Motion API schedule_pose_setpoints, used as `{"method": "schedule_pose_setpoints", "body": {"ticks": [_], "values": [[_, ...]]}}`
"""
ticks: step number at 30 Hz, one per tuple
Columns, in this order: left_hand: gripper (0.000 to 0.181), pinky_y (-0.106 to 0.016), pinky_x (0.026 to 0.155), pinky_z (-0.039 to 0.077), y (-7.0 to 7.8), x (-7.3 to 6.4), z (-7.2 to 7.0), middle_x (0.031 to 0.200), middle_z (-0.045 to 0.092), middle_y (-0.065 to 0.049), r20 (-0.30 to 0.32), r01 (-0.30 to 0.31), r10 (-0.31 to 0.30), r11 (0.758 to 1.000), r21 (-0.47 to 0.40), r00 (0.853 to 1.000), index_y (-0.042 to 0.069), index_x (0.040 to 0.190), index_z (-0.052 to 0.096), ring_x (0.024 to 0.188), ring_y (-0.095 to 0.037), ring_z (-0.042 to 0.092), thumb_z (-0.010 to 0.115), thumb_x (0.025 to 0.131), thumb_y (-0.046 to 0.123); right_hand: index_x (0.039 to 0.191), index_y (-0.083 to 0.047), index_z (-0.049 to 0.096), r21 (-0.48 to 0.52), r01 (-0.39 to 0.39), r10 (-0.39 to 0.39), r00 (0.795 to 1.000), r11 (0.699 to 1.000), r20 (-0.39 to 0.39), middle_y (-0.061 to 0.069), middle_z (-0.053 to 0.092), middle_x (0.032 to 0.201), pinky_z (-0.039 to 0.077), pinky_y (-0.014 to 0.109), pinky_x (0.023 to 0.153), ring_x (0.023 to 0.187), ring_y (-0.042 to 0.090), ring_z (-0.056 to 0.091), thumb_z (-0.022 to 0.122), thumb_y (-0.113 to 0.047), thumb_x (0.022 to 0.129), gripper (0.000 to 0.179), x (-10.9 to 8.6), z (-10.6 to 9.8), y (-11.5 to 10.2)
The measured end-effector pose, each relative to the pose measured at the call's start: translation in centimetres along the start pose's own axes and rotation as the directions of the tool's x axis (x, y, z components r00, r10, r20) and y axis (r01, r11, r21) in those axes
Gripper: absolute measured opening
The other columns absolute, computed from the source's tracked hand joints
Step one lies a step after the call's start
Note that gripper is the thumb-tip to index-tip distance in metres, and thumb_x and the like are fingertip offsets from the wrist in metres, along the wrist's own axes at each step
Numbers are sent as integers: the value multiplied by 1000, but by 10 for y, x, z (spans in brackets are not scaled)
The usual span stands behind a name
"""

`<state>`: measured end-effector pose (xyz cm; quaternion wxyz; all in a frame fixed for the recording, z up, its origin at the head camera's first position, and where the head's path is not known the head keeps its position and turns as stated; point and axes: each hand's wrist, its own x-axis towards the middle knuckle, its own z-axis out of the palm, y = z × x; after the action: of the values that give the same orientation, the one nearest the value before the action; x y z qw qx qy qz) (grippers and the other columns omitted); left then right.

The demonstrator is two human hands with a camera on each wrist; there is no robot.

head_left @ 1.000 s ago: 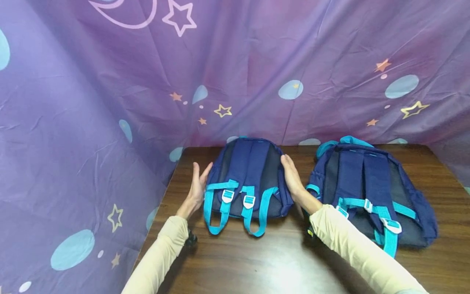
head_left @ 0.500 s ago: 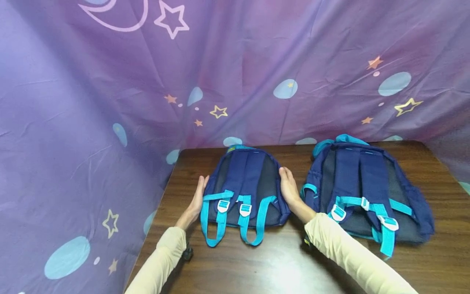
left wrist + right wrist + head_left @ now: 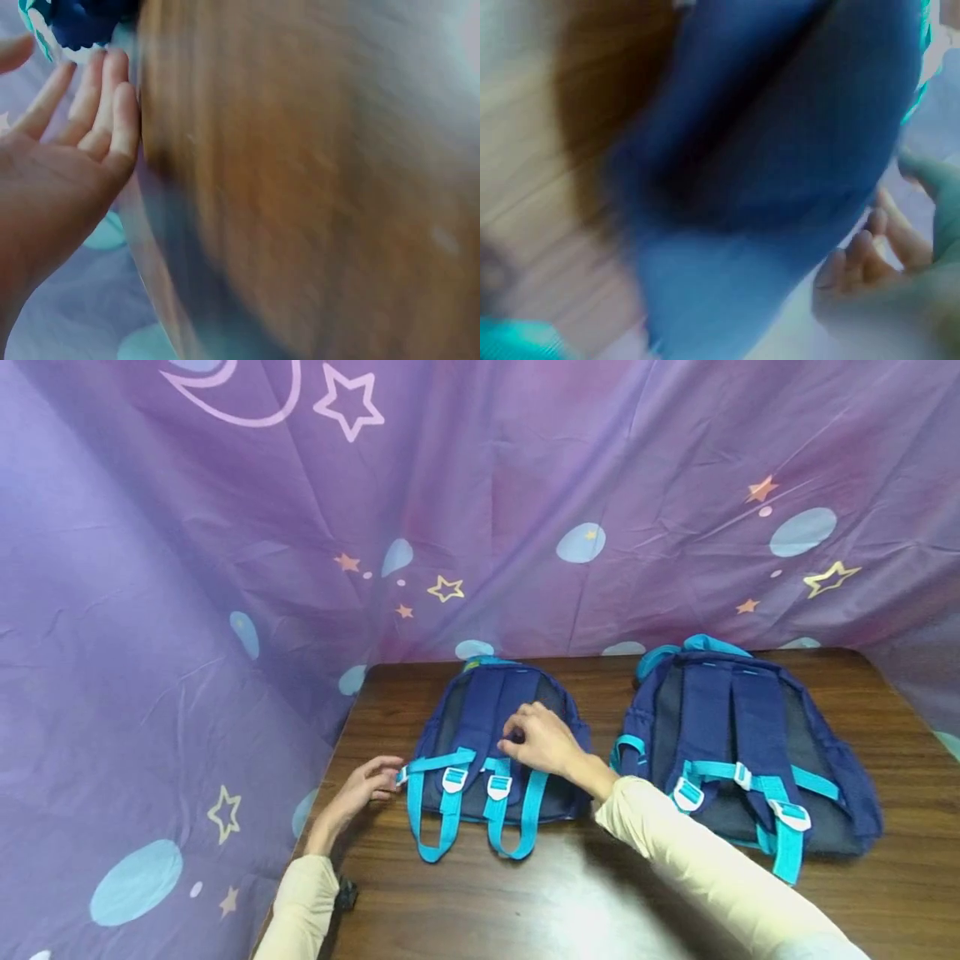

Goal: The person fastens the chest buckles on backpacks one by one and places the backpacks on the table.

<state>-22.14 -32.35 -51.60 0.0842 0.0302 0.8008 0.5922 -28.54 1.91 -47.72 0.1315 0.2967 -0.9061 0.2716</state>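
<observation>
A small navy backpack (image 3: pixel 480 706) lies on the table with its shoulder straps up and turquoise webbing loops toward me. My left hand (image 3: pixel 365 789) is beside its left edge, fingertips right at a small white buckle (image 3: pixel 402 776) on the turquoise side strap. In the left wrist view, the fingers of the left hand (image 3: pixel 79 142) are extended and loosely spread. Above the backpack's middle hovers my right hand (image 3: pixel 546 739), its fingers loosely bent, with a gap between thumb and forefinger and nothing held. The right wrist view is blurred; navy fabric (image 3: pixel 727 277) fills its middle.
A larger navy backpack (image 3: pixel 761 718), also strap side up, lies to the right on the brown wooden table (image 3: pixel 465 902). Purple cloth (image 3: pixel 510 510) with stars and moons hangs behind and to the left. A small black object (image 3: pixel 346 893) shows under the left wrist.
Both hands have left the small backpack's sides: the right moved in over its middle, the left back to the side strap's buckle. Earlier, the backpack shifted slightly toward me between the hands.
</observation>
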Motion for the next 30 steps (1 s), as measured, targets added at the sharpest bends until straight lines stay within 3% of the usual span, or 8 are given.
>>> {"method": "schedule_pose_setpoints", "body": {"ticks": [3,5,9,14,18,22,25,30], "values": [[49,-22,78,54,-10,-6,-3,103,66,-13,76,-97,99,995,-35,992,-17,134,44,87,-7,64,59,89,-8,92,-14,77,-87,13,4,983,996,185,1,64,87,48,41,76,86,24,58,79,-39,80,28,5,5,-15],[51,-19,78,54,-14,-7,-2,99,67,-7,93,-144,149,988,-56,985,-18,133,44,86,-4,64,64,87,-9,93,-14,77,-112,-19,45,972,993,229,2,63,87,49,43,79,89,27,60,81,-40,79,30,5,11,-21],[47,-19,77,54,-16,-11,-3,94,67,5,37,-126,130,989,-81,991,-17,130,49,83,-1,65,68,88,-6,98,-12,77,-92,-74,91,976,993,200,4,65,92,49,43,80,91,29,60,84,-40,77,35,2,26,-28],[38,-23,76,55,-11,-15,-12,94,67,8,-41,-59,53,982,-180,998,-6,128,58,83,-5,65,67,91,0,99,-11,78,-73,-41,52,987,996,150,4,67,94,47,43,79,91,29,60,83,-40,77,36,-2,42,-32],[27,-24,82,55,-5,-13,-14,102,69,7,-9,-84,86,939,-332,996,13,119,64,90,-8,65,61,95,1,93,-11,77,-92,-14,27,989,996,143,4,66,91,47,44,82,92,28,62,82,-35,80,28,-2,46,-33],[31,-24,82,56,0,-11,-13,105,68,5,29,-119,146,891,-437,989,20,118,63,92,-11,67,55,98,-2,92,-10,76,-111,11,7,986,994,166,4,66,91,47,44,84,94,28,63,80,-34,82,26,0,43,-33],[36,-23,81,56,3,-9,-9,109,66,4,45,-133,173,877,-461,984,15,131,60,92,-11,68,54,99,-1,91,-11,75,-125,25,-2,983,992,186,4,66,91,46,43,83,94,28,63,80,-35,82,26,1,40,-34],[53,-20,86,55,4,-5,-5,116,63,3,83,-134,196,869,-477,977,-6,147,39,96,-7,68,54,96,-8,91,-11,75,-138,36,-6,978,990,208,4,66,92,46,43,83,95,28,63,78,-36,82,26,2,34,-37]]}}
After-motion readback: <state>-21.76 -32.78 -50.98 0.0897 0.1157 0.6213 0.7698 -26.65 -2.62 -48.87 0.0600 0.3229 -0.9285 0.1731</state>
